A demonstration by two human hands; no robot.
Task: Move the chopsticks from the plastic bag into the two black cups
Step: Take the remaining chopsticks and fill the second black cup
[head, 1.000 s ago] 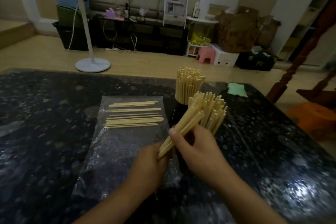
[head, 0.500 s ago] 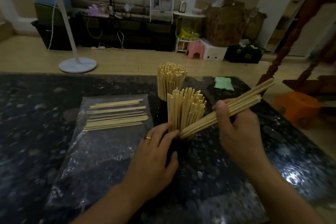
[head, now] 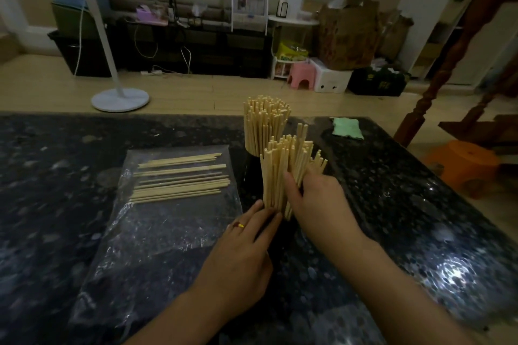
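Right hand (head: 316, 204) gripping near cup's chopstick bundle (head: 283, 173), long axes upright, tips up. Left hand (head: 246, 249) fingers straight against near black cup (head: 276, 228). Left of grip, bagged chopsticks (head: 179, 179) lying crosswise.

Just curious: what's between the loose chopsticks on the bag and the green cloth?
In the head view, two black cups packed with upright chopsticks stand between them.

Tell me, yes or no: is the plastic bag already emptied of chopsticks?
No. A loose row of chopsticks lies flat on the plastic bag, left of the cups.
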